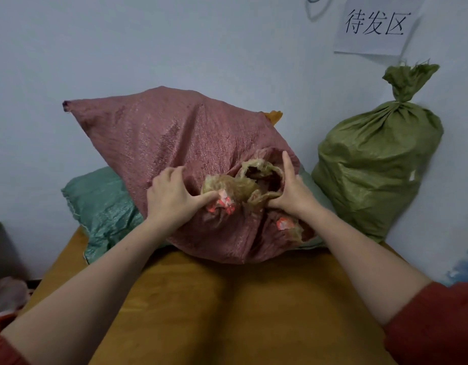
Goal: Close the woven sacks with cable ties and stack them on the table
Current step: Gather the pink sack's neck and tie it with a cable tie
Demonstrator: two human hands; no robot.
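Sack mouth is getting bunched up, by the look of it. Red sack [175,143] lies on the teal sack [104,204] on the table [227,312], mouth toward the person for easy reach. Left hand [172,198] clutches cloth beside the mouth; right hand [291,191] pinches the frayed rim. No tie visible. Green sack [377,167] crowds the right, so the near tabletop is the working room.

Head camera, looking forward-down, close over table [227,312].
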